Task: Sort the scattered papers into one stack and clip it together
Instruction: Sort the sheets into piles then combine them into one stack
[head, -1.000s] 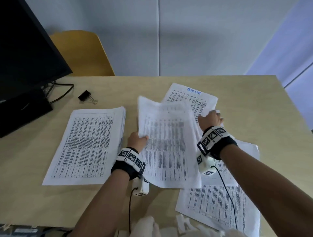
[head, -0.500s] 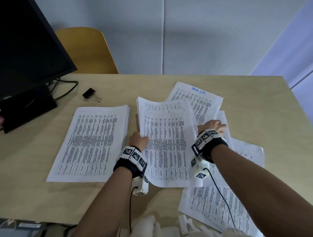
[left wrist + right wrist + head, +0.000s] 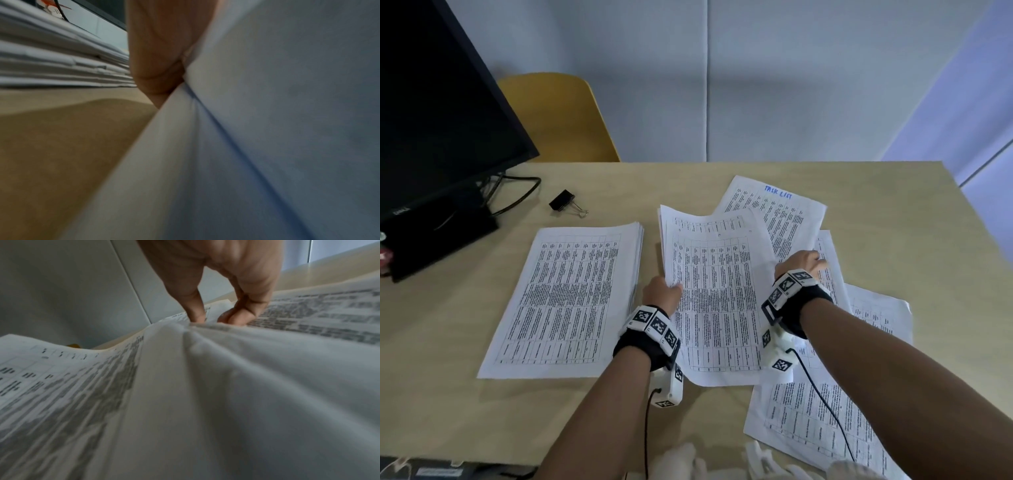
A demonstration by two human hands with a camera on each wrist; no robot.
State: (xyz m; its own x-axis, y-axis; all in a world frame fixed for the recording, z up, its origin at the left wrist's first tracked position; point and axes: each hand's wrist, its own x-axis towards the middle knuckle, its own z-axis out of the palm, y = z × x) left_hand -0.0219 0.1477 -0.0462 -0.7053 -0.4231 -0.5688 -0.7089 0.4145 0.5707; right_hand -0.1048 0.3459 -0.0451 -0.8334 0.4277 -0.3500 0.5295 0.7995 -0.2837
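Observation:
A thick stack of printed papers [image 3: 571, 298] lies on the left of the table; its edge shows in the left wrist view as the stack [image 3: 51, 65]. Beside it my left hand [image 3: 662, 291] grips the left edge of a thin bundle of sheets [image 3: 719, 291], seen close up as white paper [image 3: 267, 129]. My right hand [image 3: 801, 263] sits at the bundle's right edge, where thumb and curled fingers [image 3: 240, 316] pinch a raised fold of paper [image 3: 205, 353]. A black binder clip [image 3: 566, 202] lies behind the stack, apart from both hands.
Loose sheets lie at the right: one headed "Task List" [image 3: 780, 212] behind, others [image 3: 808, 418] near the front edge. A black monitor [image 3: 431, 120] with cables stands at the left. A yellow chair [image 3: 558, 116] is behind the wooden table [image 3: 893, 222].
The bundle, lifted and tilted a second ago, has come down nearly flat beside the stack. My right hand has slid a little to the right along the papers.

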